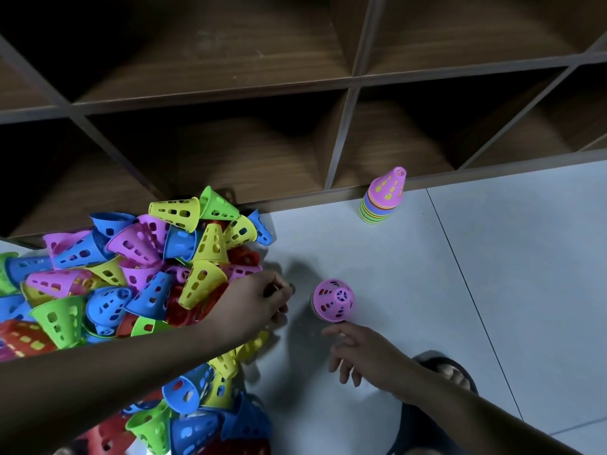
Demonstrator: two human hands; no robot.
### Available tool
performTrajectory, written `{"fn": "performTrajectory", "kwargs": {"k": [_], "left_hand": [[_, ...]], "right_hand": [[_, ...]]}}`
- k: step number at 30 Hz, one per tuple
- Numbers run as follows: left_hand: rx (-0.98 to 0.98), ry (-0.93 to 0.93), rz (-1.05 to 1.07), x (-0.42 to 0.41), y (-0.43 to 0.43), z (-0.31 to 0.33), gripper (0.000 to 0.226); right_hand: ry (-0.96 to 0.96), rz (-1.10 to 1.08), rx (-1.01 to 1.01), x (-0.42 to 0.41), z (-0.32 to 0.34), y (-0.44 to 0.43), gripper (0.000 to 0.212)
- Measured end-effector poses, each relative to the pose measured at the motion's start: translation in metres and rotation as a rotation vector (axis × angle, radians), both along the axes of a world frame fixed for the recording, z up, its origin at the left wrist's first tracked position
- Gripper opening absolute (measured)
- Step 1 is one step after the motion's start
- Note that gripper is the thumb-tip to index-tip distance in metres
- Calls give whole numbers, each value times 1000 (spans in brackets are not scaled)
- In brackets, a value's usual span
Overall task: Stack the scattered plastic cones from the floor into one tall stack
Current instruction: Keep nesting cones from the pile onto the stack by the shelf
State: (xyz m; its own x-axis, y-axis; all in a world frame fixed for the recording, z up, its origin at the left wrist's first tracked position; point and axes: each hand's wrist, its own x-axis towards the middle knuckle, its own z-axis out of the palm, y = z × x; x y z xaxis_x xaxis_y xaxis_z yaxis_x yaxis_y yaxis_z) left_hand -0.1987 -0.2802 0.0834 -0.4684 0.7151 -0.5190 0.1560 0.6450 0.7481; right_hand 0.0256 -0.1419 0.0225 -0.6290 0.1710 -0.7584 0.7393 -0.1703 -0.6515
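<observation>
Now mid-gather: L hand curled at pile edge, grip unclear; R hand open, empty, beside pink cone. Next: pick one, nest it.

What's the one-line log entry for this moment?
left grip: fingers curled at cone pile edge, contents unclear | right grip: open, beside purple cone | stack: standing by shelf
</observation>
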Motion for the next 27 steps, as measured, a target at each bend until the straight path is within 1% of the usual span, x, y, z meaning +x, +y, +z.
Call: {"fn": "performTrajectory", "kwargs": {"k": [3, 5, 8, 11, 12, 13, 17, 19, 21, 22, 25, 27], "left_hand": [[-44, 67, -23, -7, -10, 0, 12], [-81, 118, -66, -11, -18, -3, 10], [-103, 118, -109, -16, -28, -9, 9], [-108, 128, -122, -19, -33, -13, 8], [-111, 139, -129, -20, -33, -14, 8], [-113, 151, -135, -21, -32, -14, 7], [-125, 206, -152, -27, -29, -15, 8], [-121, 222, -143, -30, -26, -15, 8], [-100, 224, -116, -33, -24, -15, 9], [-89, 225, -104, -34, -24, -15, 10], [-74, 222, -85, -37, -25, -14, 9], [-60, 216, -67, -41, -27, -14, 10]], "right_hand": [[-26, 97, 39, -5, -7, -1, 56], [-47, 157, 88, -6, -13, 4, 62], [1, 177, 161, -14, -23, 17, 61], [90, 222, 433, -29, -35, 41, 59], [100, 227, 500, -36, -37, 50, 58], [89, 218, 522, -44, -36, 58, 58], [34, 22, 322, -74, -28, 85, 64], [25, 47, 347, -87, -24, 96, 65], [22, 84, 342, -100, -20, 106, 60], [16, 77, 322, -105, -19, 111, 57], [-21, 92, 374, -117, -12, 122, 55], [-15, 69, 368, -121, -10, 128, 50]]}}
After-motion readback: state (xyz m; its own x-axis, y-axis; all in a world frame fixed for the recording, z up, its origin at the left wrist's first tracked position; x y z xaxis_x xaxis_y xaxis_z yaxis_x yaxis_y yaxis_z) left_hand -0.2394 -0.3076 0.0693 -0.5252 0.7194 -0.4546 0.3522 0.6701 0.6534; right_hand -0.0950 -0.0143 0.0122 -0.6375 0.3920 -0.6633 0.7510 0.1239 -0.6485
